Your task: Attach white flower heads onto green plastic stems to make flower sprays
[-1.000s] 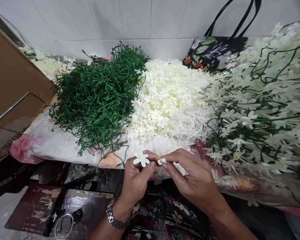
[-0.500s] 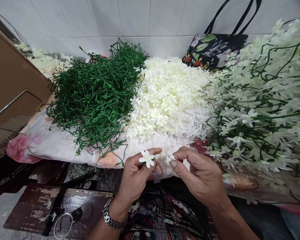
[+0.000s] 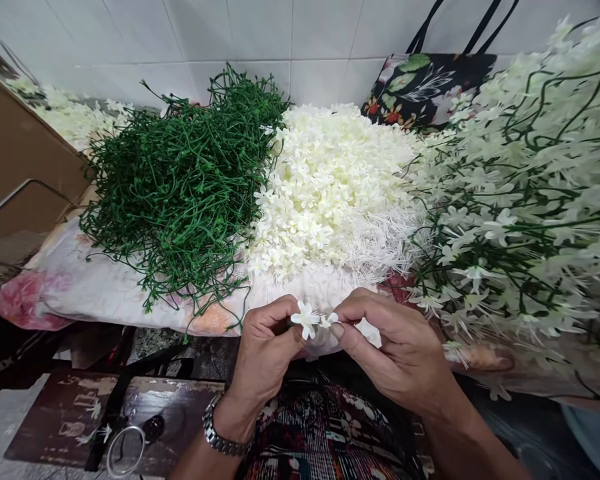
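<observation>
Low in front of the cloth's near edge, my left hand (image 3: 273, 343) pinches a white artificial flower (image 3: 306, 319) between thumb and forefinger. My right hand (image 3: 395, 343) grips a second, smaller-looking white blossom (image 3: 329, 321) between thumb and fingertip, right beside the first. Another white petal piece (image 3: 369, 331) shows by the right hand's curled fingers. Beyond my hands lies a heap of loose white blossoms (image 3: 320, 180), with thin white stamens (image 3: 385, 240) piled at its near right. A tangle of green plastic stems (image 3: 175, 193) sits to the left.
Finished-looking white flower sprays (image 3: 520, 220) rise at the right. A floral bag (image 3: 425, 90) leans on the tiled wall (image 3: 250, 33). At left stands a cardboard box (image 3: 25, 147); below is a worn wooden bench (image 3: 180, 407). A flowered cloth (image 3: 105, 287) lies under the heaps.
My hands have come together, so the two white flowers now meet or nearly meet. My left fingers have closed in more, and the view has shifted slightly.
</observation>
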### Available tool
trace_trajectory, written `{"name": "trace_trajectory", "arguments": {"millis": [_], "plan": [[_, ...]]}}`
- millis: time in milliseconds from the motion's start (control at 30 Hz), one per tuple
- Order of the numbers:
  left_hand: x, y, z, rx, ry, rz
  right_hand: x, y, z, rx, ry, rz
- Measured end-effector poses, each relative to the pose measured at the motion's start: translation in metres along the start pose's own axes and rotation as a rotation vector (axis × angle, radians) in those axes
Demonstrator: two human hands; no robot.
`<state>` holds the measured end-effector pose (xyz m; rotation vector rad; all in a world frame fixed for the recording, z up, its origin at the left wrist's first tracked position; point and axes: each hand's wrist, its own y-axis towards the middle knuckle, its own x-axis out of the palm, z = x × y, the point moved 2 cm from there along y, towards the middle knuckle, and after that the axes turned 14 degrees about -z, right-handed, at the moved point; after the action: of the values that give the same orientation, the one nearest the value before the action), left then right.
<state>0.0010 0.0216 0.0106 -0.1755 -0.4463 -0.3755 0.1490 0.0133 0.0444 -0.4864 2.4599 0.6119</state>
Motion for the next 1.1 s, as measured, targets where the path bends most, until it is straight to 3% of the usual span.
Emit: {"name": "trace_trajectory", "arguments": {"millis": [300,567,767,1100], "plan": [[0.0,-0.002,-0.003,-0.048,0.084,-0.078,0.001,0.014,-0.007,-0.101,-0.207,-0.056],[0.004,0.002,0.0,-0.153,-0.031,-0.035,-0.004,0.023,-0.005,-0.093,-0.123,-0.138],[0.004,0.002,0.009,-0.099,-0.115,0.094,-0.015,0.015,0.0,-0.05,-0.105,-0.047],[0.0,0.005,0.01,-0.041,0.014,0.062,-0.01,0.014,-0.005,-0.078,-0.217,-0.179]]}}
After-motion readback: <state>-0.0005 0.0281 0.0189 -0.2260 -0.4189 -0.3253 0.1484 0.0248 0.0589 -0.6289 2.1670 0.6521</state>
